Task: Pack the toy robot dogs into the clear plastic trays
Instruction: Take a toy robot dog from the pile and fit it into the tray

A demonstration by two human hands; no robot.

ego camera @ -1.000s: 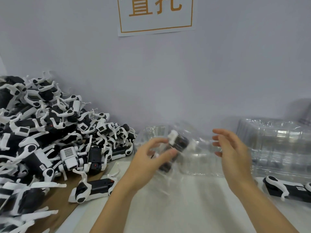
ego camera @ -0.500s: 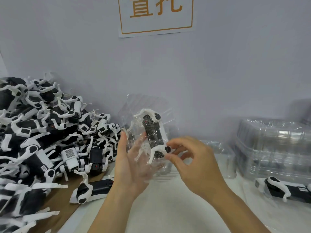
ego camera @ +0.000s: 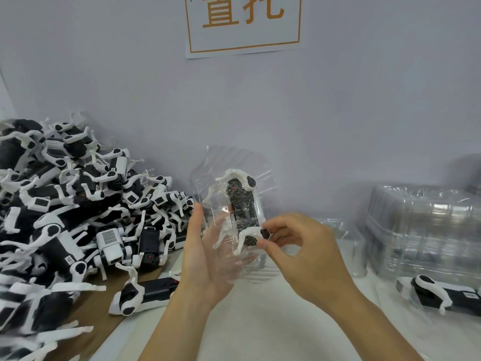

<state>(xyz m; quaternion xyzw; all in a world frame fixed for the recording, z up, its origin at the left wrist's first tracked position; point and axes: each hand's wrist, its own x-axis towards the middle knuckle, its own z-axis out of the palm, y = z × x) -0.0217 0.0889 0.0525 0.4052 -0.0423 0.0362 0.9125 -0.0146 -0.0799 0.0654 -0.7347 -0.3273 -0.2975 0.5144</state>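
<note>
Fingers (ego camera: 266, 247) of the right hand (ego camera: 307, 256) are curled, thumb and forefinger pinching the lower end of a toy dog (ego camera: 243, 209) at its white hind leg. That dog, black-bodied with white legs, lies upright in a clear tray (ego camera: 221, 175) held up in front of the wall (ego camera: 338, 113). Behind the tray, at 9 o'clock from the dog, the left hand (ego camera: 205, 256) stands with straight fingers, palm pressed flat against the plastic and seen partly through it.

At 9 o'clock from the hands a big heap of toy dogs (ego camera: 65, 217) covers the left of the bench (ego camera: 260, 329), piled on brown cardboard (ego camera: 86, 308). One loose dog (ego camera: 145, 295) lies on its side at the heap's near edge, at 7 o'clock from the left hand. At 3 o'clock a stack of clear trays (ego camera: 426, 230) stands against the wall, and in front of it, at 4 o'clock from the right hand, another dog (ego camera: 442, 295) lies on its side (whether it sits in a tray I cannot tell). More clear plastic (ego camera: 335, 227) lies between the right hand and the stack. At 12 o'clock a white sign (ego camera: 243, 24) with orange characters hangs on the wall.
</note>
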